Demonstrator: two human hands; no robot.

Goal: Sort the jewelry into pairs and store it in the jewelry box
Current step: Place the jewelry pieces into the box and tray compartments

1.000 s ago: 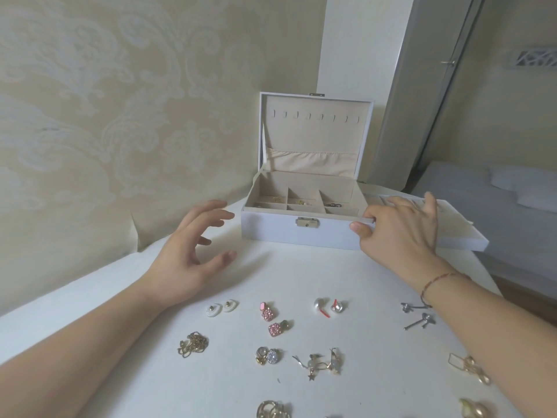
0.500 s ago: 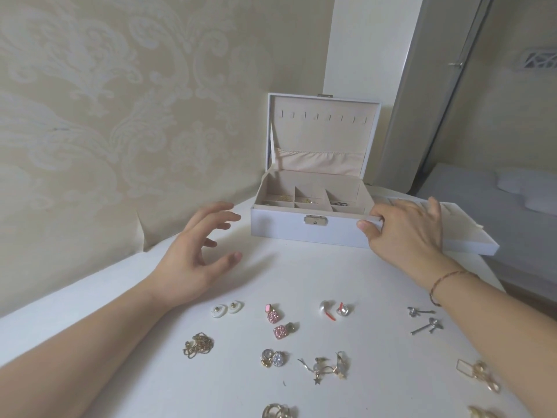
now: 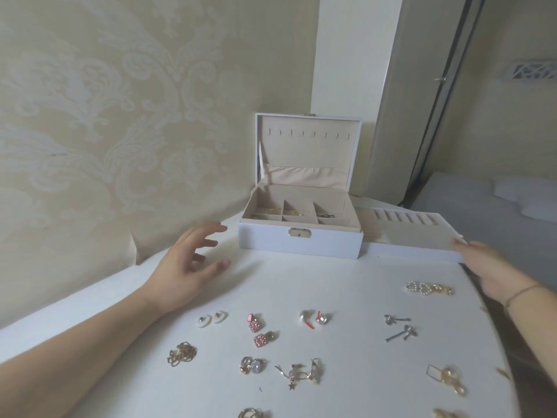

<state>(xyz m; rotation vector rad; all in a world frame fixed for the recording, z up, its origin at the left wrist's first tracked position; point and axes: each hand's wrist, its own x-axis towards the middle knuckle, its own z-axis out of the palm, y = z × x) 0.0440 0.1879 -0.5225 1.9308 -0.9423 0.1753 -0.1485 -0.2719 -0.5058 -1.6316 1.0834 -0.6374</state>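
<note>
Since the earlier frame the right hand (image 3: 485, 267) has left the front corner of the jewelry box (image 3: 300, 239) and now sits at the near right corner of the removable tray (image 3: 419, 233), fingertips touching its edge; whether they grip it I cannot tell. That shift has uncovered a pearl-and-gold piece (image 3: 428, 288) on the counter (image 3: 346, 285). Left of the box, the left hand (image 3: 193, 267) hovers with fingers spread apart, holding nothing. At the back of the counter the box stands with its lid up, small pieces in its compartments, the tray just beside it on the right. Paired earrings lie in rows nearer the camera: white studs (image 3: 211, 318), pink squares (image 3: 257, 331), silver posts (image 3: 399, 327).
</note>
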